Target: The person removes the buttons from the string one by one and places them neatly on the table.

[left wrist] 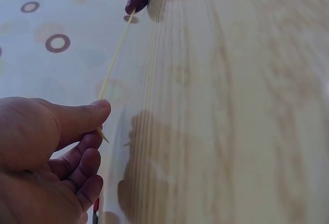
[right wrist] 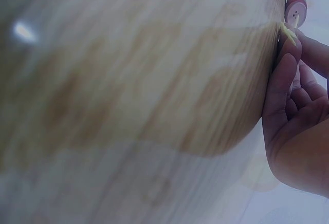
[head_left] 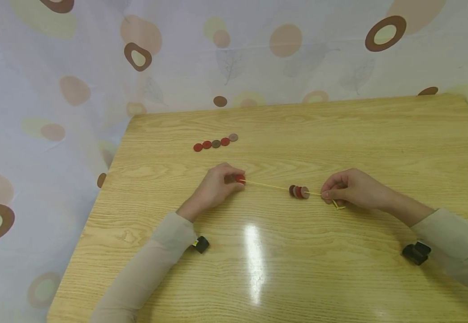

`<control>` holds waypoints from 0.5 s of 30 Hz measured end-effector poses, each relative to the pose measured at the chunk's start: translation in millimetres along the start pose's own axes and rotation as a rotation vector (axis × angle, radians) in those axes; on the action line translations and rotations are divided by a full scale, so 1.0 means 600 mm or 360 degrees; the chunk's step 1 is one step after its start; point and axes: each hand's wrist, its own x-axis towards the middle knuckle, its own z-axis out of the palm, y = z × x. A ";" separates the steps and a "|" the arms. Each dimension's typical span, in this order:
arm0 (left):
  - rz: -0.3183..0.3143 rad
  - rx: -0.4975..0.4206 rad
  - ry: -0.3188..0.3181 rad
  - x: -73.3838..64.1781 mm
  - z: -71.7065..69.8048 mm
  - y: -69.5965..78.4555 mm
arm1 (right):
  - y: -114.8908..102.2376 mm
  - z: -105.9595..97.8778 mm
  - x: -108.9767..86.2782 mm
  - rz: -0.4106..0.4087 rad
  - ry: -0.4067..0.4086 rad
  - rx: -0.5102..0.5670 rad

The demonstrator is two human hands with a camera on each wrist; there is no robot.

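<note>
A yellow string (head_left: pixel 266 184) stretches between the two hands, with a small stack of dark, red and pale buttons (head_left: pixel 298 192) threaded on it nearer the right hand. My left hand (head_left: pixel 215 186) pinches one string end between thumb and finger; a short tip (left wrist: pixel 104 135) pokes out below the thumb. In the head view a red button (head_left: pixel 240 179) shows at the left fingertips, but the left wrist view does not show it there. My right hand (head_left: pixel 355 188) pinches the string close to the stack, where a knotted yellow tail (right wrist: pixel 289 34) hangs out.
Several flat buttons (head_left: pixel 216 143), red, dark grey and pale, lie in a slanting row on the wooden table (head_left: pixel 339 139) beyond the left hand. Black wrist devices (head_left: pixel 201 244) sit below both sleeves. A patterned curtain (head_left: pixel 254 67) hangs behind the table.
</note>
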 end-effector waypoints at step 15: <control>-0.0029 -0.0003 0.0014 -0.005 -0.007 -0.003 | 0.000 0.000 0.000 -0.0005 0.0000 0.0008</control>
